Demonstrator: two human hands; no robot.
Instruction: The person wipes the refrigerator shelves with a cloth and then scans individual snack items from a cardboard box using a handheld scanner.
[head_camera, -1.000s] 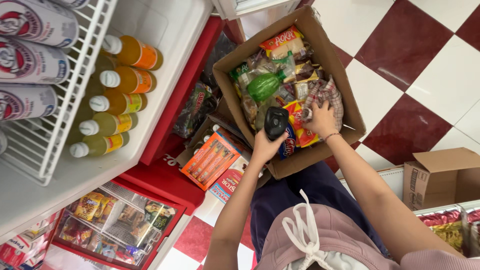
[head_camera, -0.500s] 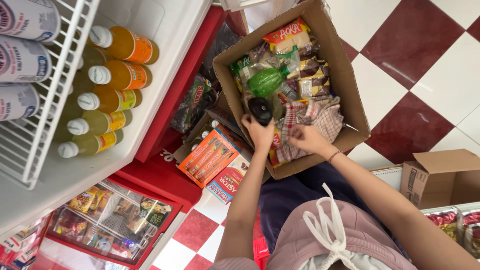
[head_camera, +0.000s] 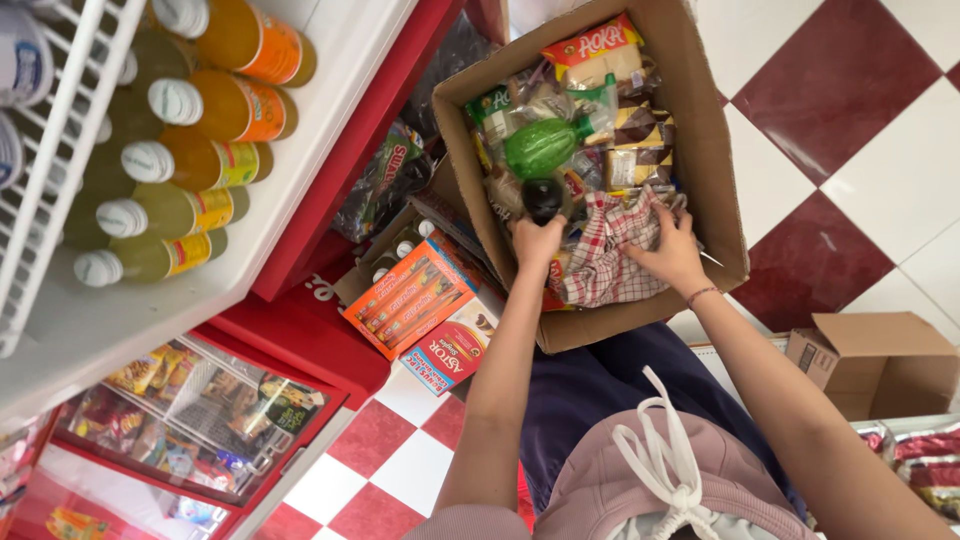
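Note:
An open cardboard box (head_camera: 715, 150) rests on my lap, packed with snack packets, a green bottle (head_camera: 542, 147) and a red-and-white checked cloth (head_camera: 605, 260). My left hand (head_camera: 537, 240) is closed around a dark bottle (head_camera: 543, 199) standing in the box beside the green one. My right hand (head_camera: 672, 250) presses on the checked cloth, fingers gripping its folds next to brown-and-cream wafer packets (head_camera: 640, 140).
To the left stands an open cooler with a white shelf (head_camera: 300, 130) of orange and yellow drink bottles (head_camera: 215, 100). Orange and red snack boxes (head_camera: 415, 300) lie beside the box. A small empty carton (head_camera: 880, 360) sits on the red-and-white tiled floor at right.
The dark bottle has gone from above the box down into it, next to the green bottle. My right hand has shifted from the snack packets onto the checked cloth.

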